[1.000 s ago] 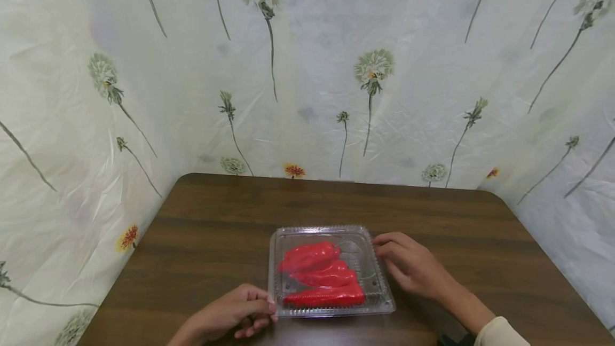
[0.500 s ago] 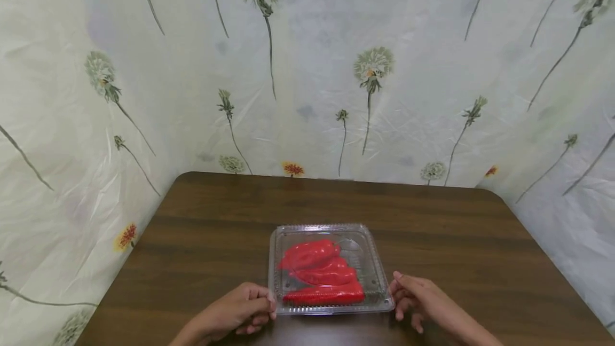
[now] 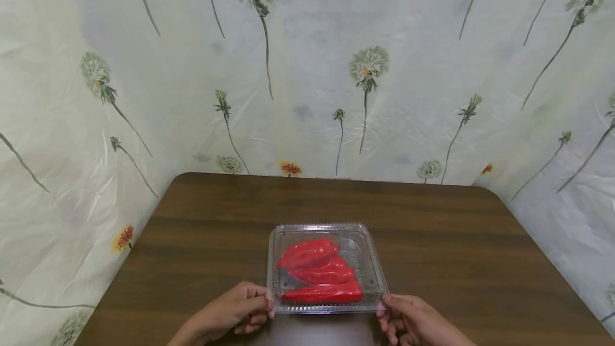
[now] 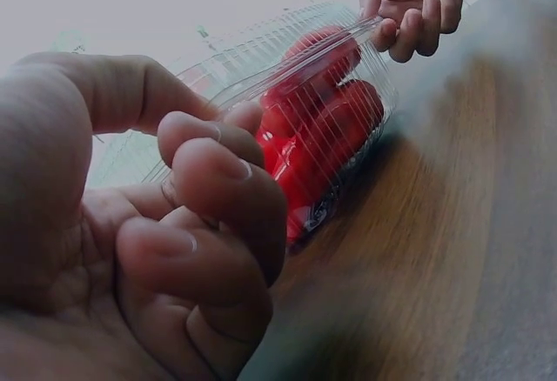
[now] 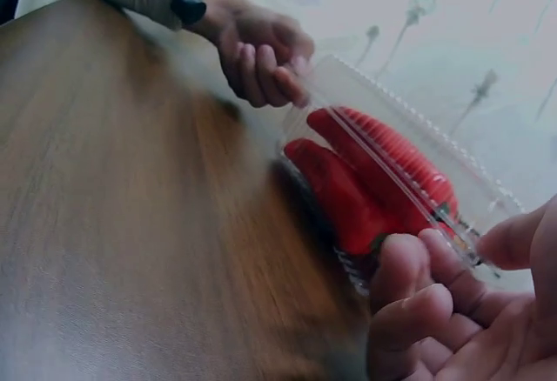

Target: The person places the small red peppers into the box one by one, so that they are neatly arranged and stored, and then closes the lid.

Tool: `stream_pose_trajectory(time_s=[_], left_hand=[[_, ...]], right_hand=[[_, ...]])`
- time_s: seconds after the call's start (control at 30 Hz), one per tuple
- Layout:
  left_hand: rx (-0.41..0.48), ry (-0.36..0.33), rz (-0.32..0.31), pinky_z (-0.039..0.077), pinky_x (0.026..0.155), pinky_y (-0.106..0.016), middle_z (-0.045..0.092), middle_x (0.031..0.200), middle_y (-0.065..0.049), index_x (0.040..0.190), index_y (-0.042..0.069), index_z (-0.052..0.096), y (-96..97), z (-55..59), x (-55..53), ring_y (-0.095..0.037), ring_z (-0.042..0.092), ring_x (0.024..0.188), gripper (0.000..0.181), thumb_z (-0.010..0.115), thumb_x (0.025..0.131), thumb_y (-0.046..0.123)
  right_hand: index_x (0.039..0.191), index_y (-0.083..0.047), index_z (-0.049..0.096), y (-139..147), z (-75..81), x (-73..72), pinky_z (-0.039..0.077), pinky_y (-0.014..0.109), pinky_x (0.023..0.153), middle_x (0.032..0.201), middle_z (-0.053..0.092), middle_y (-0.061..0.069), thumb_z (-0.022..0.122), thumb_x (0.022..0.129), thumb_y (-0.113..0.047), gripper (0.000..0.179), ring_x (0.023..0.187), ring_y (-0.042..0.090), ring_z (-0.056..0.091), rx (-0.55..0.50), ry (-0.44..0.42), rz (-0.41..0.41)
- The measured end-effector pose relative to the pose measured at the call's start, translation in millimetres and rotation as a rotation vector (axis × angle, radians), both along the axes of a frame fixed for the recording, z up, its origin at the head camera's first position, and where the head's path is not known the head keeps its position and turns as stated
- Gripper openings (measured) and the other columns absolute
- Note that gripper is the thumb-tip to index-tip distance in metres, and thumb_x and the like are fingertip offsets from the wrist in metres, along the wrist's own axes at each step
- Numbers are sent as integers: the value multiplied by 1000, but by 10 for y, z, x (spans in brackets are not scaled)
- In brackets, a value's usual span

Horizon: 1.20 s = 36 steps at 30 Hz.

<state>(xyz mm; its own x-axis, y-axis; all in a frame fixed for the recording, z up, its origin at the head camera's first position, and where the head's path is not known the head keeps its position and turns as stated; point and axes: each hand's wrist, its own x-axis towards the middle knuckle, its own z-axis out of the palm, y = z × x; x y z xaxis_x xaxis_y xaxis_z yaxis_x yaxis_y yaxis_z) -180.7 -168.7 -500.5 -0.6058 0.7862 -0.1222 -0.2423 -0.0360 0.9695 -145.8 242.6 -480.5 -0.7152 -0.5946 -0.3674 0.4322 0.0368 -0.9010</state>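
A clear plastic clamshell container [image 3: 372, 266] with its lid down lies on the brown wooden table, ribbed along its edges. Several red peppers [image 3: 321, 271] show through it, side by side. My left hand [image 3: 242, 308] pinches the container's near left corner between thumb and fingers; in the left wrist view the thumb [image 4: 130, 90] presses on the rim. At the near right corner, my right hand [image 3: 408, 320] pinches the rim the same way. The right wrist view shows its thumb [image 5: 513, 242] on the rim's edge and the remaining fingers curled beneath.
The wooden table [image 3: 216, 239] reaches back to a pale sheet [image 3: 307, 138] printed with dandelions, which also hangs along both sides. A dark band [image 5: 187, 4] is around the left wrist.
My right hand has come from the container's right side down to its near right corner and now pinches it. The left hand keeps its hold, and the container stays about in place.
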Motion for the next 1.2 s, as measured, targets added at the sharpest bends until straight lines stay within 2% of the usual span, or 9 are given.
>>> stream_pose_trajectory(time_s=[0.13, 0.3, 0.7, 0.87, 0.97, 1.03, 1.1, 1.17, 1.2], left_hand=[[-9, 2, 6, 30, 41, -14, 48, 64, 5, 99, -27, 47, 0, 10, -2, -1, 44, 50, 39, 50, 101, 11], [-12, 6, 5, 30, 41, -14, 48, 64, 4, 98, -27, 47, -3, 13, -9, -1, 44, 50, 38, 50, 101, 11], [-20, 20, 21, 31, 41, -15, 48, 64, 4, 98, -27, 48, -10, -26, -30, -2, 44, 50, 37, 50, 100, 11], [-42, 19, 27, 32, 42, -14, 48, 65, 4, 99, -27, 48, -21, -14, -36, -2, 44, 51, 39, 51, 101, 13], [-85, 30, 30, 33, 42, -15, 50, 67, 3, 102, -23, 53, -73, 6, -56, -4, 46, 53, 40, 52, 102, 17], [-127, 52, 51, 32, 42, -16, 51, 68, 2, 104, -19, 57, -123, 34, -87, -6, 47, 55, 42, 52, 104, 23], [-203, 119, 114, 33, 41, -18, 52, 69, 0, 104, -14, 60, -167, 87, -138, -8, 49, 55, 44, 51, 106, 29], [-297, 214, 216, 35, 41, -20, 54, 70, -2, 105, -7, 62, -194, 156, -211, -10, 49, 56, 45, 51, 106, 37], [-352, 261, 284, 37, 42, -22, 55, 72, -3, 105, -3, 63, -194, 200, -254, -12, 51, 58, 45, 52, 105, 40]], right_hand=[[103, -8, 65, -8, -36, 27, 46, 20, 55, 86, 62, -2, 37, 111, -30, 37, 70, 8, 59, 11, 34, -30], [102, -8, 65, -35, -67, 68, 50, 20, 58, 84, 62, -3, 39, 111, -29, 34, 69, 6, 58, 24, 66, -70], [101, -5, 64, -82, -124, 116, 53, 20, 59, 82, 61, -2, 48, 108, -32, 33, 68, 6, 58, 79, 76, -163], [102, -3, 65, -73, -134, 108, 55, 23, 62, 84, 64, 1, 47, 108, -32, 35, 71, 8, 60, 95, 74, -165], [105, 3, 64, -43, -107, 72, 56, 26, 63, 88, 66, 4, 42, 109, -35, 44, 75, 12, 62, 149, 103, -147], [109, 6, 62, -16, -65, 25, 57, 30, 63, 90, 66, 7, 39, 110, -36, 48, 77, 16, 64, 217, 164, -153], [112, 7, 61, 7, 1, -46, 57, 33, 62, 93, 65, 9, 37, 111, -37, 50, 80, 18, 64, 326, 269, -187], [115, 4, 62, 13, 91, -141, 58, 35, 64, 98, 66, 11, 38, 111, -37, 47, 85, 20, 64, 448, 396, -263], [117, 1, 62, 17, 143, -196, 58, 36, 67, 102, 67, 12, 40, 110, -37, 45, 89, 20, 65, 529, 487, -292]])
